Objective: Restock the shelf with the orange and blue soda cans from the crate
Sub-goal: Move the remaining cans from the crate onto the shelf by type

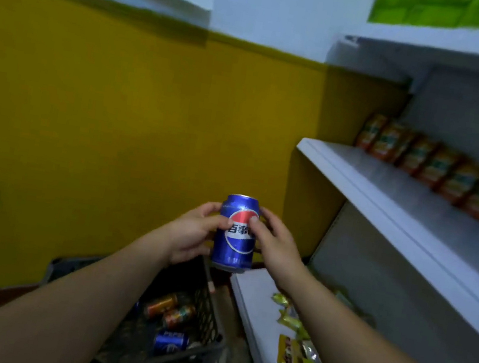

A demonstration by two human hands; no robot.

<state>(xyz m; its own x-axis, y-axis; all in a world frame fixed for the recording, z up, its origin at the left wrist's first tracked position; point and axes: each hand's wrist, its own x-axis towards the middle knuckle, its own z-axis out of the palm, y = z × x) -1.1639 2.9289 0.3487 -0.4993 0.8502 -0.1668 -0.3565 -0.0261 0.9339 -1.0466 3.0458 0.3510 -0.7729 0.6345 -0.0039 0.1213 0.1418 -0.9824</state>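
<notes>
Orange cans on shelf, roughly six

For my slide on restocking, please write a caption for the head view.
Left hand and right hand hold a blue can above the crate; orange cans line the shelf.

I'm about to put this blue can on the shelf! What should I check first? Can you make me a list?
1. Grip: left hand and right hand both hold the blue can: ok.
2. Can upright, top up: ok.
3. Bare space on the shelf in front of the row of orange cans: ok.
4. Nothing between the can and the shelf: ok.
5. Dents or leaks on the can: cannot tell.
6. Crate emptied: not ok, cans remain inside.
</notes>
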